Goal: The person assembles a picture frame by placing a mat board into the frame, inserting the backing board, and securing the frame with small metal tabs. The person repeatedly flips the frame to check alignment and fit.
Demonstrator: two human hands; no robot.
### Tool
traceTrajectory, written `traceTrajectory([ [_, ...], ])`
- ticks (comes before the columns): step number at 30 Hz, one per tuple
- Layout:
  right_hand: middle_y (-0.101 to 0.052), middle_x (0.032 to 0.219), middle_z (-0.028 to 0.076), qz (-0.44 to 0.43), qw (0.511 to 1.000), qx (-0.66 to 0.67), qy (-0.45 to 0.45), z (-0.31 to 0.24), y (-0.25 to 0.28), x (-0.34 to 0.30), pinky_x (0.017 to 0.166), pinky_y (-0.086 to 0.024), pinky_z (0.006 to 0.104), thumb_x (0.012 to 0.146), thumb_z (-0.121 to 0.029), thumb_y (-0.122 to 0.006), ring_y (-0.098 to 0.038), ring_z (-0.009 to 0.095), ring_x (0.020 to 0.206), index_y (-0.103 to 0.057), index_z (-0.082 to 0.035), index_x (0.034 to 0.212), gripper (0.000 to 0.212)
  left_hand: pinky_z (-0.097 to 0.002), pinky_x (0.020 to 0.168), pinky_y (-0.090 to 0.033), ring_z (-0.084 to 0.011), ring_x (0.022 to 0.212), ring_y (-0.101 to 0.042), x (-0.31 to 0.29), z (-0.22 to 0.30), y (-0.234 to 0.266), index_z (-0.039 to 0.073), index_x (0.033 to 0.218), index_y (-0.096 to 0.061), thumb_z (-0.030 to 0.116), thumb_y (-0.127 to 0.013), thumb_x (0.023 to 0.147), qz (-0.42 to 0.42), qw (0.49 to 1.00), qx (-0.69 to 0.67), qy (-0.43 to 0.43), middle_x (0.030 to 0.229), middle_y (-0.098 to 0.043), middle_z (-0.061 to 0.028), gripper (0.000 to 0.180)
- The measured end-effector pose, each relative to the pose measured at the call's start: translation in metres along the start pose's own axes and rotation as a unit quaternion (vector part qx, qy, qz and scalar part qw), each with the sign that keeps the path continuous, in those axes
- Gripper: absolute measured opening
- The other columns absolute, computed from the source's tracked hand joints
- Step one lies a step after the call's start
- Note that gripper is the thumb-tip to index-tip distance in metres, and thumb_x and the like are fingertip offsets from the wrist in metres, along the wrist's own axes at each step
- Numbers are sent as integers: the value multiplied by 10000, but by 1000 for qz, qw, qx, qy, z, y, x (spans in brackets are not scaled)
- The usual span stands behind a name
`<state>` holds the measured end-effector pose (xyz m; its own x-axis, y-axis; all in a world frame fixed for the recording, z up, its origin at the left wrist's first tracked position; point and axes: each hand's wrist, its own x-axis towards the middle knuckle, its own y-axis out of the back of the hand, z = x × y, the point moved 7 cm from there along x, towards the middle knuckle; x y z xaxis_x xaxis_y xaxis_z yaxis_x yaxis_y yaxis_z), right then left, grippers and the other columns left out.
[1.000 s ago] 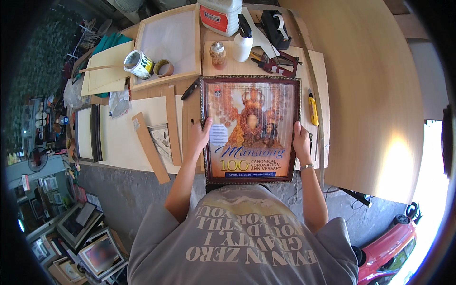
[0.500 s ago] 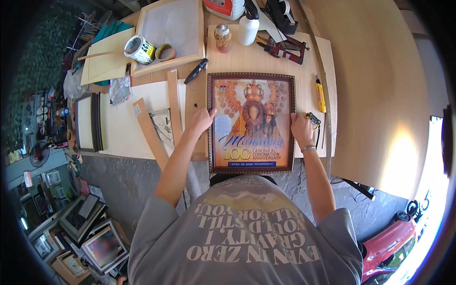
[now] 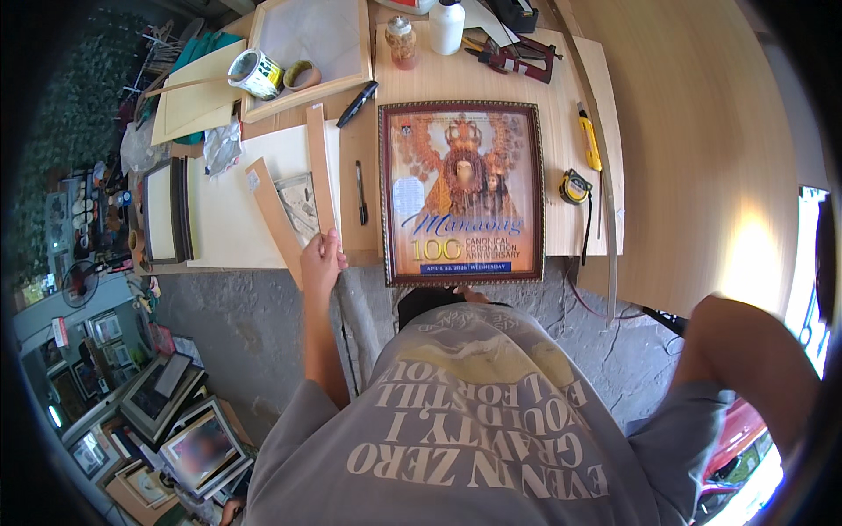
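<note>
A framed poster (image 3: 460, 254) lies flat on the workbench in front of me, in a dark red-brown frame with a beaded edge. Neither hand touches it. My left hand (image 3: 324, 256) is at the bench's near edge, by the lower end of a brown wooden strip (image 3: 319, 167). Its fingers are curled closed; whether they grip the strip is hidden. A second strip (image 3: 274, 215) slants beside it, with a grey patterned piece (image 3: 300, 206) between the two. My right arm is bent out to the right, and its hand lies outside the picture.
Right of the poster are a tape measure (image 3: 574, 187) and a yellow cutter (image 3: 589, 140). A black pen (image 3: 360, 193) and a black marker (image 3: 357, 104) lie left of it. Behind stand a jar (image 3: 402, 44), a white bottle (image 3: 446, 28) and a dark red tool (image 3: 517, 63).
Both hands have left the poster's frame: the left moved to the strip's lower end, the right out of view. The tape measure and pen now show fully. The view has shifted slightly.
</note>
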<state>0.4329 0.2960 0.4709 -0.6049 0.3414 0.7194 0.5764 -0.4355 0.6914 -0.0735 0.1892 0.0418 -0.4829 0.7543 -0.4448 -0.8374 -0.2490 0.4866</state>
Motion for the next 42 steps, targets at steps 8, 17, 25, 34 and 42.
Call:
traceTrajectory([
  [8,-711,966,177,-273,961,-30,15,-43,-40,-21,773,-544,359,1065,-288,-456,-699,254,824,-667,33,1114,388,-288,538,-495,-151,594,-664,-94,-76,-8,5,903,-635,440,-603,1039,-17,999,-2,32,726,-669,-75,456],
  [17,-707,938,208,-280,958,-52,-45,-85,3,-40,780,-538,382,1044,-337,-511,-697,292,841,-672,59,1090,430,-295,580,-503,-157,673,-689,-112,-123,-12,29,932,-655,436,-626,1024,-62,995,-59,43,769,-687,-67,418],
  [25,-704,913,235,-109,963,-44,-242,-58,40,-21,787,-533,403,1026,-381,-560,-695,326,855,-677,82,1069,479,-347,730,-557,-218,806,-707,-37,-89,-46,-1,1020,-651,357,-687,1004,-64,975,-15,-214,879,-719,-133,359],
  [34,-700,885,266,-104,737,182,-643,-26,-295,-261,795,-527,427,1006,-430,-615,-693,364,872,-682,108,1046,543,-474,922,-532,-403,1090,-659,33,-55,-68,-38,1319,-554,326,-607,1038,-65,962,-16,-266,1218,-648,-279,463],
  [42,-635,1300,307,-241,668,-95,-698,-102,-381,-347,1060,-462,495,963,-575,-591,-597,474,1213,-579,77,1344,755,-504,988,-494,-438,1161,-622,65,-48,-89,-36,1356,-567,381,-568,1028,-99,990,6,-99,1248,-619,-291,530],
])
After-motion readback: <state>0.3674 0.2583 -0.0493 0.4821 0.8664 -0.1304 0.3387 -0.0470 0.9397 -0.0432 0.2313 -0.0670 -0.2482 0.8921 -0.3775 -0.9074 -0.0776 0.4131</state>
